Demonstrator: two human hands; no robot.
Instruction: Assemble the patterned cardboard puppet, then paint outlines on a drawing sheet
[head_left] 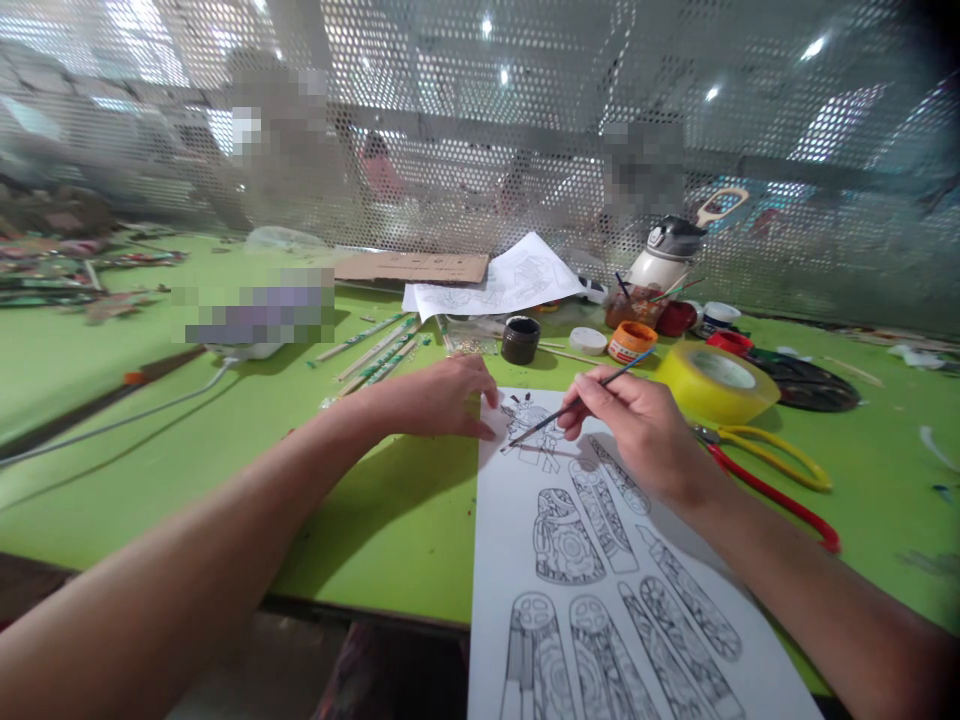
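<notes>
A thin paintbrush (551, 418) is held between the fingers of my right hand (626, 415), its tip down at the small figure near the top of a white sheet. That sheet (510, 545) carries black line drawings of patterned shapes and hangs over the table's front edge. My left hand (450, 395) rests at the sheet's upper left edge, its fingers apart and slightly curled, holding nothing. Beyond the hands stand an open black paint jar (520, 341) and an orange one (632, 343), with a white lid (588, 341) between them.
Yellow tape (716, 382) and red-and-yellow-handled scissors (772, 480) lie to the right. Behind are a bottle (664, 262), cardboard (412, 267) and another drawn sheet (517, 280). Green-marked sticks (379, 350) and a white cable (150, 415) lie left. Perforated mesh (480, 130) stands behind.
</notes>
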